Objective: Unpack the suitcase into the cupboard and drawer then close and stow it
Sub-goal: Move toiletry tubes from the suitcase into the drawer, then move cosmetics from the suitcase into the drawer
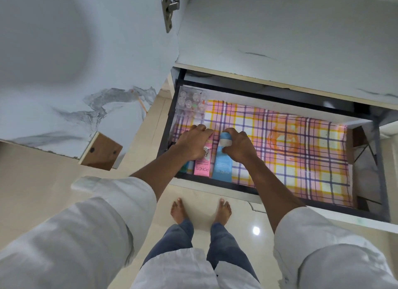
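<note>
The drawer (383, 181) stands pulled open below me, lined with a pink, yellow and purple checked sheet (301, 159). At its left front lie a pink Pond's tube (202, 169) and a blue tube (221, 166), side by side. My left hand (193, 143) rests on top of the pink tube, fingers curled over its far end. My right hand (239, 147) grips the upper part of the blue tube by its cap. A teal item (184, 167) peeks out under my left wrist. The suitcase is out of view.
A clear plastic box (190, 103) of small items sits in the drawer's back left corner. The open marble-patterned cupboard door (64, 84) hangs at my left with a hinge (170, 9) above. My bare feet (200, 211) stand on a cream tiled floor.
</note>
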